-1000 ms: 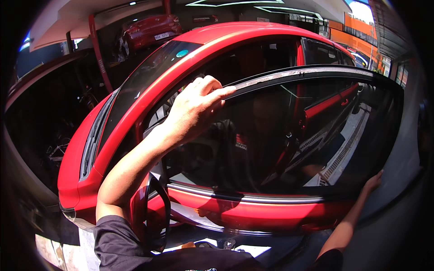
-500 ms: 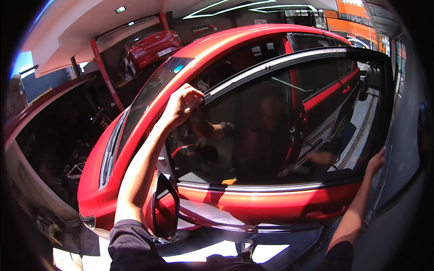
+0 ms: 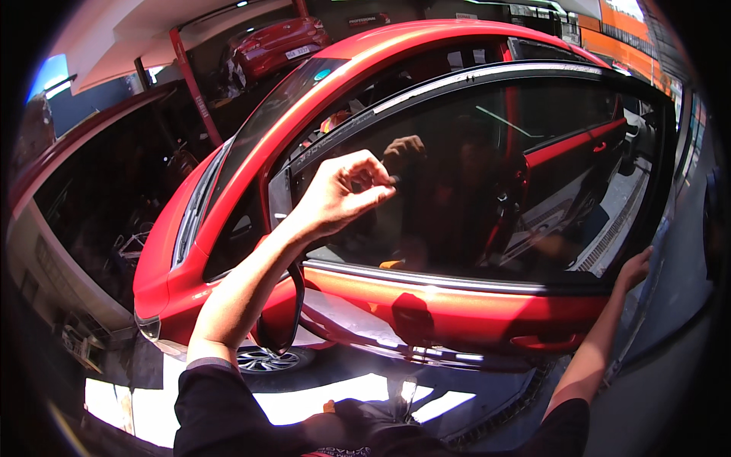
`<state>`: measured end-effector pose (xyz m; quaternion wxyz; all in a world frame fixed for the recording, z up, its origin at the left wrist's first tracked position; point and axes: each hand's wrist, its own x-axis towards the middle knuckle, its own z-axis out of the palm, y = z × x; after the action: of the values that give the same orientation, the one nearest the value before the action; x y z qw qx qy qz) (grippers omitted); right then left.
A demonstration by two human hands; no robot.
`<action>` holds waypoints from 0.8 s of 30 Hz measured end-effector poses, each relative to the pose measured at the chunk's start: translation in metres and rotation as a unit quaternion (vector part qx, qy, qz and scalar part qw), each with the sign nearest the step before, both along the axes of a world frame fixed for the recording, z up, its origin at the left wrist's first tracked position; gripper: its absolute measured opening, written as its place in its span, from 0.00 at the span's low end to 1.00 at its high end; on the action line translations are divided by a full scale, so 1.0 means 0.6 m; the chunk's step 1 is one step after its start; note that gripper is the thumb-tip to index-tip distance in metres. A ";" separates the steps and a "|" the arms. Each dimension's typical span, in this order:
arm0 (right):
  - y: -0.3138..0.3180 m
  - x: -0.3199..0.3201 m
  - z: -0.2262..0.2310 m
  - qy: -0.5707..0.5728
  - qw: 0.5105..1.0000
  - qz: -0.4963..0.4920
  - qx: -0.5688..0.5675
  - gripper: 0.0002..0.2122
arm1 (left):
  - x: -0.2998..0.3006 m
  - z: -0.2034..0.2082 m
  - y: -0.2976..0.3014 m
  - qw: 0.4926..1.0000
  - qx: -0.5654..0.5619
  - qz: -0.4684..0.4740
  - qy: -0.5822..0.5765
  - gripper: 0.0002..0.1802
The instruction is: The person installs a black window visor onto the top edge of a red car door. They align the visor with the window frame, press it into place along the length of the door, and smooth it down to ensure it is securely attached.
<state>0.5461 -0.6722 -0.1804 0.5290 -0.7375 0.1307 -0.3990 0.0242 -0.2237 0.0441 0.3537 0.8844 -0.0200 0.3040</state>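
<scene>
An open red car door [image 3: 472, 303] with a dark tinted window [image 3: 457, 206] stands in front of me. My left hand [image 3: 343, 190] is raised before the front part of the glass, thumb and forefinger pinched together. A tiny dark bit shows at their tips, too small to name. The hand's reflection appears in the glass just beyond. At the far right, my right hand [image 3: 634, 270] grips the door's rear edge, its fingers partly hidden behind it. Below my left forearm is the black side mirror [image 3: 280, 316], partly covered by the arm.
The red car body [image 3: 335, 65] stretches behind the door. Another red car [image 3: 278, 49] sits farther back, near a red post [image 3: 194, 87]. A front wheel [image 3: 274, 359] shows under the mirror. An orange wall [image 3: 620, 42] is at the upper right.
My left hand has come away from the front upper corner of the window frame, moving right and down before the glass. My right hand stays at the door edge. The view has shifted slightly.
</scene>
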 end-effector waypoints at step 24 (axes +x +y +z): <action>-0.003 0.036 -0.008 0.024 1.000 0.010 0.010 0.34 | -0.107 -0.051 0.018 0.910 0.398 0.116 0.008 0.32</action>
<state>0.5676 -0.6743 -0.1851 0.5373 -0.7424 0.1403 -0.3748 -0.0397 -0.2126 0.0132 -0.0650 0.9501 -0.0337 0.3031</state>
